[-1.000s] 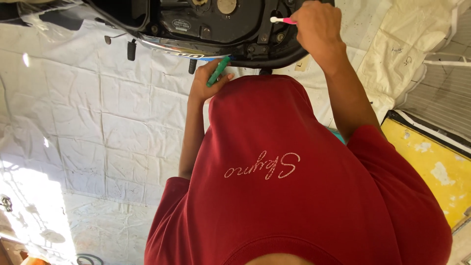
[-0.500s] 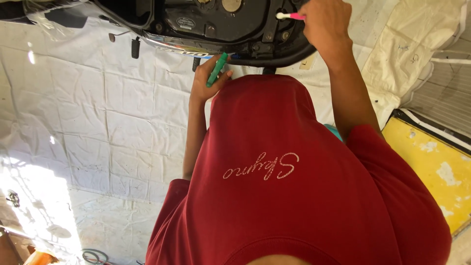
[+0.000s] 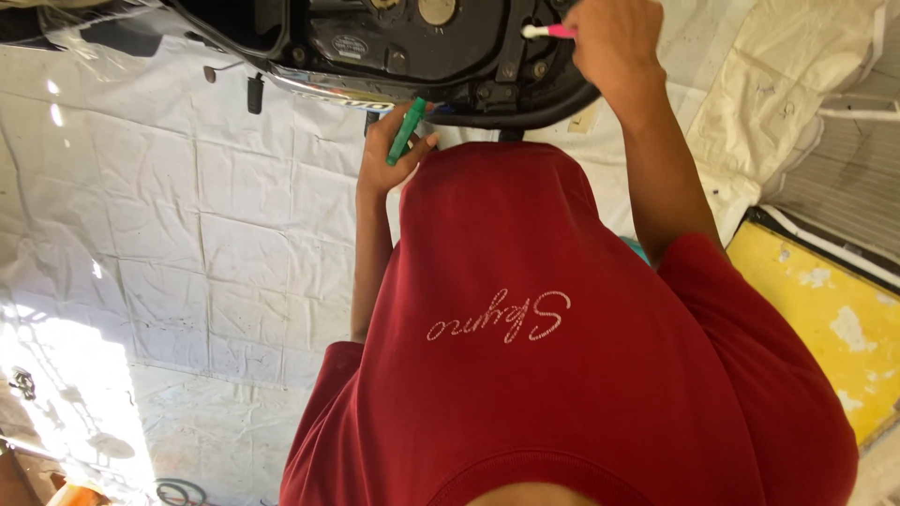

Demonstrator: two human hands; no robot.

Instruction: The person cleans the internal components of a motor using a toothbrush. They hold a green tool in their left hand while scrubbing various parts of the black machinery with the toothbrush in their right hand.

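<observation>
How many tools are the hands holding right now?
2: a green tool in the left hand, a pink-handled white-tipped swab in the right hand. Others may be hidden.

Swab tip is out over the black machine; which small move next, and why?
Probably ease the right hand slightly left, so the pink-stemmed swab meets the black machine housing. Its white tip already points at the recess there, while the left hand holds the green tool lower, apart from that spot.

bright daylight | glare patch lower left on white sheet (image 3: 141, 234) | sharp focus | dark top edge
</observation>
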